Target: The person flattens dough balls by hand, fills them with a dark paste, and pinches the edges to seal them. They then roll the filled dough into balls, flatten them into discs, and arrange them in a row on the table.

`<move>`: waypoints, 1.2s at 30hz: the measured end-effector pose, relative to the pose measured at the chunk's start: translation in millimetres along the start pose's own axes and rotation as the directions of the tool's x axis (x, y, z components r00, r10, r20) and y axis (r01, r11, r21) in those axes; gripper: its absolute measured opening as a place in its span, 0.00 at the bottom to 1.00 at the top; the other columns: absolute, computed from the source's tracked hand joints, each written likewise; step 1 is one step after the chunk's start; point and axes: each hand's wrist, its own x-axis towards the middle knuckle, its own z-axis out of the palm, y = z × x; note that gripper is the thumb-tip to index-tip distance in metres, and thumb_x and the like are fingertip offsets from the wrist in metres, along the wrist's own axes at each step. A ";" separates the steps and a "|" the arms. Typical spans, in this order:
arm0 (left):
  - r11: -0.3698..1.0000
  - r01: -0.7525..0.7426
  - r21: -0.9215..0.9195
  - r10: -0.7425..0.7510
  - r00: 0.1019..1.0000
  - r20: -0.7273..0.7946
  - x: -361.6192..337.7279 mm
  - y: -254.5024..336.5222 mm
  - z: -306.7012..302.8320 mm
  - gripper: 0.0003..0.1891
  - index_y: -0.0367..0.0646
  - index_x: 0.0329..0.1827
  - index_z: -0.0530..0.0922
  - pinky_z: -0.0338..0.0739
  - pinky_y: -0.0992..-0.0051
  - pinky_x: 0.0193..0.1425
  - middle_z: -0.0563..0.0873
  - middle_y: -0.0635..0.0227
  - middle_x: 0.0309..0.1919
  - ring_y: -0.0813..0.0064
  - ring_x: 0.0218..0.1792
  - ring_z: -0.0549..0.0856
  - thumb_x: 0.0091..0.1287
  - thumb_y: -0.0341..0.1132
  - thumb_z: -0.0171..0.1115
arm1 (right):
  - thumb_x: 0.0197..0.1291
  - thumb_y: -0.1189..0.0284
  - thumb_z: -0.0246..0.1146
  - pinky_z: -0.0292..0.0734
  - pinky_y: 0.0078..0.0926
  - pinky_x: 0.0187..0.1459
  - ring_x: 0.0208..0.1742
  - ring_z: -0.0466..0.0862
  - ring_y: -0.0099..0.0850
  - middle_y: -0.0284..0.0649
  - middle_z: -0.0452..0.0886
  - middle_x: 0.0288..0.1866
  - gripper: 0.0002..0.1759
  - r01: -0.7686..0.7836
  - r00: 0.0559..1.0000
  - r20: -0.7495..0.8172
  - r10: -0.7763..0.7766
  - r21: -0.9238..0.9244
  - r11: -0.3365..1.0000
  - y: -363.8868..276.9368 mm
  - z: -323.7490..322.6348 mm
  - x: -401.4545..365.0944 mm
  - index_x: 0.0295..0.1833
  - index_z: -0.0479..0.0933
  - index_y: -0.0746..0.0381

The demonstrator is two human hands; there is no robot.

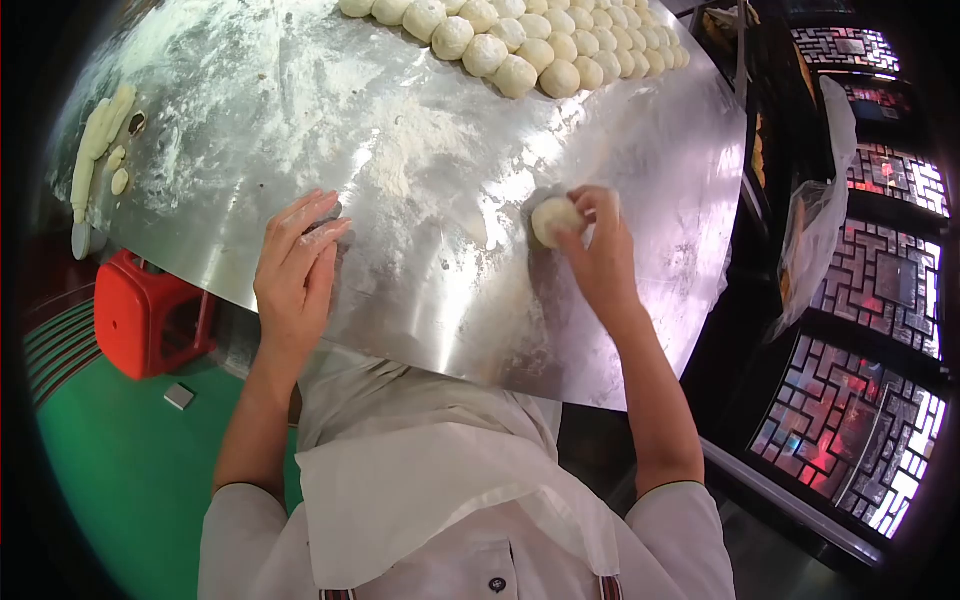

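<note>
My right hand [601,240] has its fingers and thumb around the side of a round dough ball [555,220], low over the steel tabletop [420,290]. Some blur lies over those fingers. To the left, my left hand [297,262] is near the table's front edge, fingers stretched out and dusted with flour, holding nothing visible. Scattered white flour [395,160] coats the metal between and beyond both hands. Along the far side sit rows of floured dough balls [515,75], packed close together.
A long dough roll [100,140] and small dough scraps [119,180] lie at the table's left end. Below stands a red plastic stool [135,315] on the green floor [130,460]. Dark racks with a clear plastic sheet [815,215] border the right side, beside lattice windows [850,425].
</note>
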 end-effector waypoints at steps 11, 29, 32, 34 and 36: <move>0.998 0.055 0.032 -0.057 0.998 0.038 -4.1 0.7 0.9 0.13 0.40 0.51 0.87 0.79 0.65 0.65 0.86 0.61 0.59 0.57 0.64 0.82 0.69 0.19 0.59 | 0.61 0.62 0.71 0.65 0.51 0.70 0.71 0.72 0.53 0.55 0.76 0.68 0.33 0.290 0.950 -0.014 -0.312 -0.329 0.898 -46.1 47.8 4.1 0.67 0.71 0.67; 0.612 0.452 -0.649 -0.279 0.891 0.357 4.7 55.5 33.1 0.20 0.35 0.71 0.74 0.61 0.66 0.80 0.76 0.58 0.72 0.66 0.74 0.73 0.82 0.34 0.50 | 0.62 0.74 0.70 0.76 0.41 0.63 0.63 0.78 0.49 0.49 0.78 0.65 0.25 0.096 0.987 -0.134 -0.094 0.011 0.995 -13.0 12.1 -103.8 0.63 0.72 0.65; 0.349 0.585 -0.732 -0.196 0.809 0.554 0.3 87.2 78.3 0.32 0.33 0.81 0.59 0.49 0.64 0.86 0.63 0.54 0.81 0.65 0.82 0.59 0.86 0.50 0.39 | 0.81 0.59 0.48 0.64 0.40 0.76 0.78 0.67 0.42 0.50 0.70 0.77 0.29 -0.094 0.945 -0.223 0.239 0.515 0.852 -6.3 9.7 -100.0 0.74 0.65 0.70; 0.394 0.583 -0.711 -0.180 0.807 0.562 -1.7 108.1 108.4 0.33 0.34 0.81 0.57 0.46 0.64 0.87 0.61 0.54 0.82 0.64 0.83 0.56 0.86 0.52 0.37 | 0.81 0.56 0.45 0.58 0.40 0.79 0.81 0.63 0.43 0.52 0.64 0.80 0.33 -0.049 0.940 -0.233 0.248 0.629 0.776 -19.8 25.2 -90.4 0.78 0.59 0.71; 0.441 0.574 -0.690 -0.165 0.807 0.567 0.0 111.9 133.5 0.34 0.34 0.82 0.55 0.42 0.64 0.87 0.59 0.54 0.83 0.63 0.84 0.53 0.86 0.53 0.36 | 0.83 0.51 0.40 0.48 0.41 0.83 0.85 0.55 0.45 0.53 0.55 0.84 0.38 0.025 0.941 -0.233 0.246 0.770 0.637 -31.0 36.3 -83.9 0.82 0.50 0.71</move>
